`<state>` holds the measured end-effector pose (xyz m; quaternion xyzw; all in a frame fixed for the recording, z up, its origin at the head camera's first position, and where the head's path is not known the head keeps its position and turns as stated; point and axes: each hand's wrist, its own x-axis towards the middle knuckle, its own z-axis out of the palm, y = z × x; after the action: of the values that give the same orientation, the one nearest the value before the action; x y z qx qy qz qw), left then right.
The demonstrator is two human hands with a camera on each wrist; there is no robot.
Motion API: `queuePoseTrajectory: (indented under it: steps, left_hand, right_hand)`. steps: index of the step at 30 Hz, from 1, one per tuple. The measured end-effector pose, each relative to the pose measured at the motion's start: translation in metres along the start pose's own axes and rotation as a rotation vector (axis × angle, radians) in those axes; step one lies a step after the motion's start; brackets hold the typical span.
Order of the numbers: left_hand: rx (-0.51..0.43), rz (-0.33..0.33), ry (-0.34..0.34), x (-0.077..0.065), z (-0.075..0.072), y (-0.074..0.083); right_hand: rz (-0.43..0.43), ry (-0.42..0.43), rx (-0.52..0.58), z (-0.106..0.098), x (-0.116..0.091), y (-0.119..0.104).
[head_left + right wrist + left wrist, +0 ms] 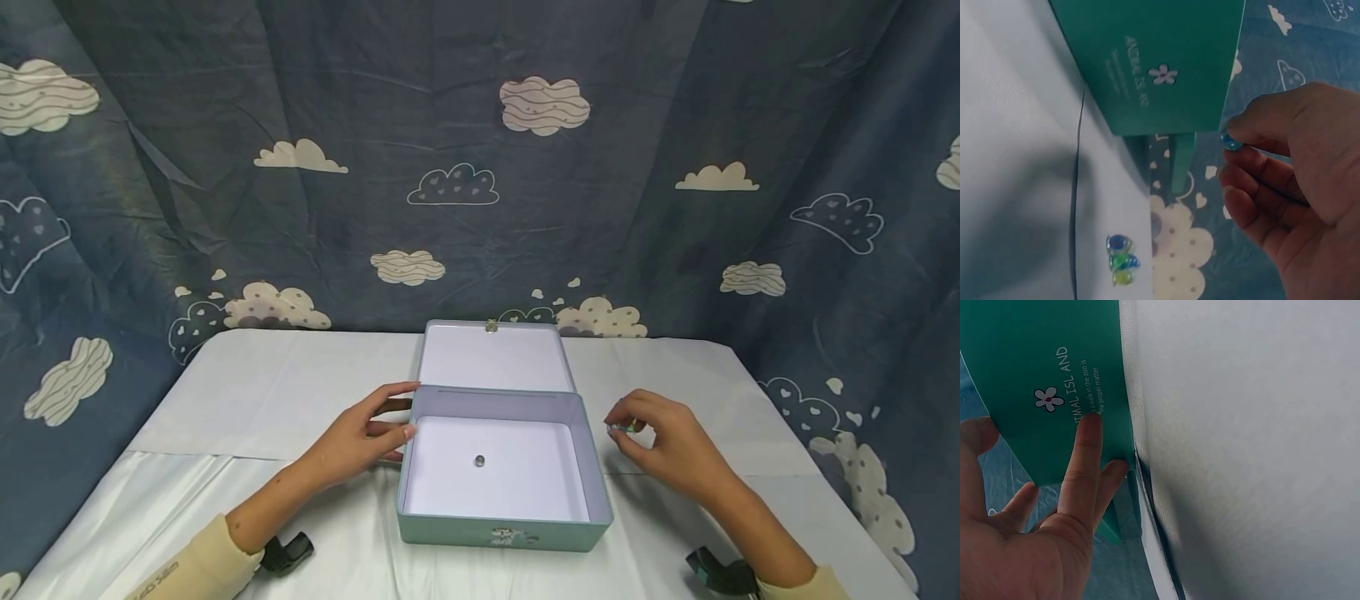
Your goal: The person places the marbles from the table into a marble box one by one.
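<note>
A green tin box (495, 533) stands on the table with its hinged lid (491, 357) laid back. Inside, on the pale floor, lies a small round greyish piece (480, 461), too small to identify. My left hand (375, 429) rests against the box's left side, its fingers spread and mostly straight. My right hand (671, 437) is just right of the box. Between thumb and index finger it pinches a small blue glass marble (1230, 141). On the cloth near that hand, several clear marbles (1121, 261) with blue, green and yellow inside sit in a row.
White cloth (285, 375) covers the table, with a seam across it. A dark curtain with cloud prints (450, 100) hangs behind. The upright lid reaches the table's back edge. Black wrist devices (285, 554) sit on both forearms.
</note>
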<state>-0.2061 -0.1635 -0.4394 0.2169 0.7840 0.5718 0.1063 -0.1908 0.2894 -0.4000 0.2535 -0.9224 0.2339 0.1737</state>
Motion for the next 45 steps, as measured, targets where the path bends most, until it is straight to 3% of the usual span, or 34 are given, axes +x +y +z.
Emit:
queuePoseTrajectory:
  steps: [23,45]
  left_hand:
    - [-0.016,-0.002,-0.006,0.0,0.0,0.0]
    - [-0.012,0.009,0.0,0.0,0.0,0.0]
  right_hand:
    - [-0.112,0.053,0.099,0.005,-0.001,-0.024]
    - [-0.065,0.053,0.075,0.008,-0.001,-0.016]
